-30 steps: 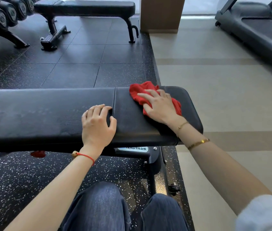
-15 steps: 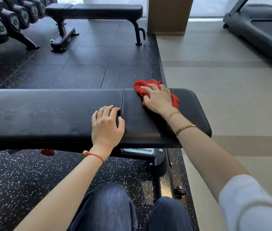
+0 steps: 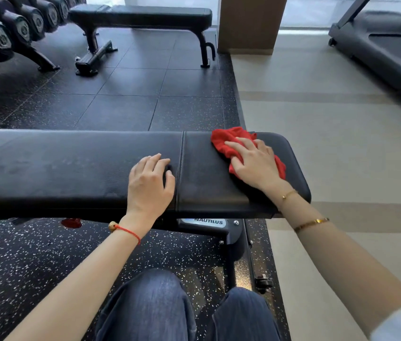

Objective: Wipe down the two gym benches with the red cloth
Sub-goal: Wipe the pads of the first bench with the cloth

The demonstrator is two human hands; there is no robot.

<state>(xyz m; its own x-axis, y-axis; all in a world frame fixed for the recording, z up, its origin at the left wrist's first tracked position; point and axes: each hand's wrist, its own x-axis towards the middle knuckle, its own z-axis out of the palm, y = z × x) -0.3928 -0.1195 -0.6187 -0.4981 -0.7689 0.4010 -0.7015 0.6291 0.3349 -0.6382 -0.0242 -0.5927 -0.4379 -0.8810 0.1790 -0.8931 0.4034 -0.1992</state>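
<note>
Right hand [image 3: 256, 163] lies palm down on the red cloth [image 3: 229, 143], fingers spread flat and pressing it to the short pad at the right end of the near bench [image 3: 71, 168]. Left hand [image 3: 150, 185] rests on the long pad beside the seam, fingers loosely extended, holding nothing. Second bench [image 3: 143, 16] stands well apart at the back, near the dumbbells [image 3: 10, 33]

right hand [image 3: 256, 163]: flat, fingers spread, pressing a crumpled red cloth [image 3: 231, 141] on the short end pad of the near black padded bench [image 3: 71, 166]
left hand [image 3: 149, 184]: palm down on the long pad, just beside the seam
second black flat bench [image 3: 140, 16]: further back, well apart
black dumbbell rack [image 3: 10, 33]: top left
grey treadmill [image 3: 391, 45]: top right
</note>
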